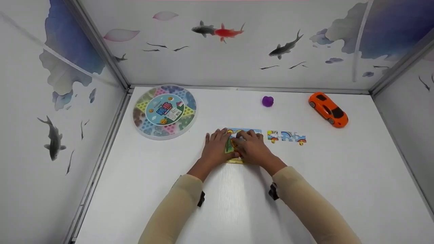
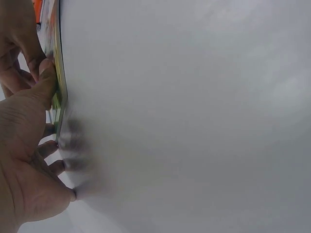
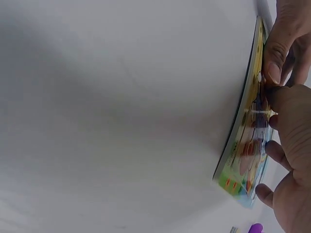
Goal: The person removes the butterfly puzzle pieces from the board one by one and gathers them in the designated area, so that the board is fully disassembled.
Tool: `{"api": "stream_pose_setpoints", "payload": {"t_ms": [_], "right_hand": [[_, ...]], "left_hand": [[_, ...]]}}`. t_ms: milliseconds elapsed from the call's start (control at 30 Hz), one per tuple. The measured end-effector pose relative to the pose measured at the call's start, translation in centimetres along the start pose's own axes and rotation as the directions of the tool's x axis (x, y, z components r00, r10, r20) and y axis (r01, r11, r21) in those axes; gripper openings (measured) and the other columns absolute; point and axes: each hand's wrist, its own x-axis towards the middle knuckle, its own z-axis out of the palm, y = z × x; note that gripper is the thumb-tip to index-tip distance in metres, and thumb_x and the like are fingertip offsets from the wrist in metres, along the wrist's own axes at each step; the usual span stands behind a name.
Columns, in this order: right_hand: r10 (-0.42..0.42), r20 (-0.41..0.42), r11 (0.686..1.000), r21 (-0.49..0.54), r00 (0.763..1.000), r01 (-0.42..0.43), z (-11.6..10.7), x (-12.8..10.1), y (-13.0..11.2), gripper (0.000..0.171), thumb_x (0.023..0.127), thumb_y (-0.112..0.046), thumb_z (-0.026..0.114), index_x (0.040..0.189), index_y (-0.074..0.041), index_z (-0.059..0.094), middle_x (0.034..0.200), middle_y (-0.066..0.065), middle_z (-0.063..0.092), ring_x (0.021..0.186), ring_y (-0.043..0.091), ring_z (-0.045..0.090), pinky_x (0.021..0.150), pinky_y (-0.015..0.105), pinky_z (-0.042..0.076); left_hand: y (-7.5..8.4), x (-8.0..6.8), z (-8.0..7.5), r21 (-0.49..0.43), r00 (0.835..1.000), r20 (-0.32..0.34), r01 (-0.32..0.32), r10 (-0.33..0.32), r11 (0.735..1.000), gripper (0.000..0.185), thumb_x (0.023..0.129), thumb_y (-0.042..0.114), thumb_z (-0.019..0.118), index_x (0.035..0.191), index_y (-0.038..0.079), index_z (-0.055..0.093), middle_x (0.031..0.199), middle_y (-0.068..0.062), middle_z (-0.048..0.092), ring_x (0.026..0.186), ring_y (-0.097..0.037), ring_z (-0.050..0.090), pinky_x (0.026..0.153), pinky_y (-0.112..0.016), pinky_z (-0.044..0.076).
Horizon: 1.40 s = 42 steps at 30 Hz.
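A colorful picture puzzle board (image 1: 234,161) lies flat on the white table, partly covered by both hands. My left hand (image 1: 216,147) rests on its left part with fingers spread, the thumb on the picture. In the left wrist view its other fingertips touch down around the board's edge. My right hand (image 1: 252,147) presses on the board's middle and right with bent fingers, close beside the left thumb. Whether a piece lies under its fingertips is hidden. Loose puzzle pieces (image 1: 287,136) lie in a row just right of the board.
At the back left lies a round game box (image 1: 165,110) with a colorful lid. A small purple object (image 1: 267,101) sits near the back wall, and an orange toy car (image 1: 328,109) stands at the back right. Printed walls border the table (image 1: 356,176).
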Motion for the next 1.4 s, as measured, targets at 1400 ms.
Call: {"api": "stream_pose_setpoints", "payload": {"t_ms": [1400], "right_hand": [[0.099,0.035,0.993,0.063,0.994,-0.101,0.4,2.1,-2.5,0.059,0.094,-0.008,0.082,0.15,-0.006,0.063,0.145,0.015,0.059,0.136,0.041,0.055,0.106,0.078,0.051]], "left_hand": [[-0.2,0.3,-1.1,0.0,0.999,0.035,-0.025,0.025,1.0,0.093,0.099,0.061,0.074,0.173,0.015,0.04,0.18,-0.008,0.035,0.167,-0.037,0.032,0.136,-0.068,0.021]]}}
